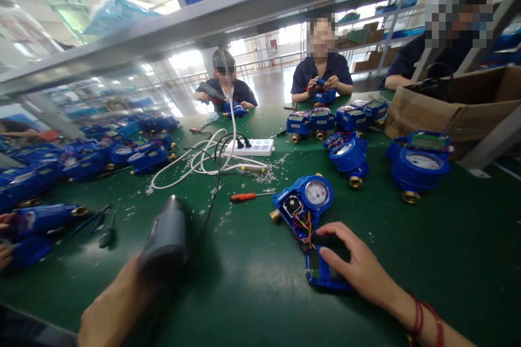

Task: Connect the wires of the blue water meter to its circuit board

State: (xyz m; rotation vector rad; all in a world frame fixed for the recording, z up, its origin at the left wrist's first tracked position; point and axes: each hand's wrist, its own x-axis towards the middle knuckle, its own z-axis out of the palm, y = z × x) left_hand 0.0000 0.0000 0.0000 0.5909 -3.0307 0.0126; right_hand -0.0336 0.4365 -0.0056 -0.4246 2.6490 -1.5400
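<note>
Head view: your left hand (116, 298) has its grip wrapped around the grey heat gun (166, 241), nozzle (174, 199) facing away, while your right hand (362, 265), thumb and fingers apart, is at the display module (319, 275) beside the opened blue meter (299, 192) on the bench (248, 303). You'd do best steadying the module by its frame, leaving the wires (300, 225) slack and keeping heat off them.

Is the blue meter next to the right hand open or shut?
Open: the meter shows its colored wires spilling out near the right hand.
</note>
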